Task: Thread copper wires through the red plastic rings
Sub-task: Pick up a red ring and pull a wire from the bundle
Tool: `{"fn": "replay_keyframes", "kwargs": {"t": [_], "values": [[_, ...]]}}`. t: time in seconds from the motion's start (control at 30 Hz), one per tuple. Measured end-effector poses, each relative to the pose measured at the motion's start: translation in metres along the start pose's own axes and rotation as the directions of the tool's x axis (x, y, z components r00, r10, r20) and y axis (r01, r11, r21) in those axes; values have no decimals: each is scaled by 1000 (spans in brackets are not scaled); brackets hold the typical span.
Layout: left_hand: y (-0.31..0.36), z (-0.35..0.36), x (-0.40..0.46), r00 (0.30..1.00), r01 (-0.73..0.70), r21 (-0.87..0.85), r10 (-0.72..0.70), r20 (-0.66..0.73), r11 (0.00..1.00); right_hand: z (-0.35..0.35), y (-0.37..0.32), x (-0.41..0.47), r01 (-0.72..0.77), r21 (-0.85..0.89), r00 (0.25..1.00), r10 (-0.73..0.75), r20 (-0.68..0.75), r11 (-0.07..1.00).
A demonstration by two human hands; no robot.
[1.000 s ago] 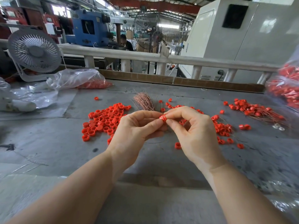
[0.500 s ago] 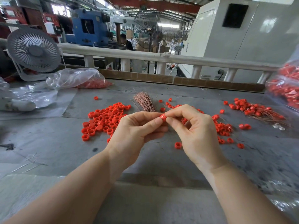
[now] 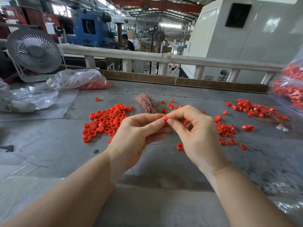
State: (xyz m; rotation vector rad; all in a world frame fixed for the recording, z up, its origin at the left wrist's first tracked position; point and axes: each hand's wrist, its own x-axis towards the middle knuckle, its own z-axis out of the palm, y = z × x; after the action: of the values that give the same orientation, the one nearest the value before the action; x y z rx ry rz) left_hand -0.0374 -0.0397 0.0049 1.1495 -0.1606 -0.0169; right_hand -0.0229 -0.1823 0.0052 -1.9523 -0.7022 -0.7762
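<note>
On a grey factory bench, both hands meet mid-scene: left hand and right hand pinch one ring between fingertips. Wire bundle lies just beyond; the wire in hand is too thin to see.

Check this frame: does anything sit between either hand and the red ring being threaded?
Nothing visible does. The left hand and the right hand both pinch the red ring directly at their fingertips, above the table.

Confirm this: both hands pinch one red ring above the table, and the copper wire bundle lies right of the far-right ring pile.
Not quite. Both hands, left hand and right hand, pinch the red ring, but the head view shows the copper wire bundle left of that ring pile.
</note>
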Motion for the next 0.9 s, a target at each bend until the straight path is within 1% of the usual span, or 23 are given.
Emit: {"fn": "replay_keyframes", "kwargs": {"t": [0.27,0.63,0.9], "values": [[-1,0,0,998,-65,65,66,-17,996,1,1,0,37,-14,999,-37,-17,999],[-2,-1,0,996,-89,68,89,-1,994,1,2,1,66,-6,997,-66,-30,998],[-3,-1,0,991,-130,111,131,-2,985,1,2,1,71,8,997,-71,-32,997]]}}
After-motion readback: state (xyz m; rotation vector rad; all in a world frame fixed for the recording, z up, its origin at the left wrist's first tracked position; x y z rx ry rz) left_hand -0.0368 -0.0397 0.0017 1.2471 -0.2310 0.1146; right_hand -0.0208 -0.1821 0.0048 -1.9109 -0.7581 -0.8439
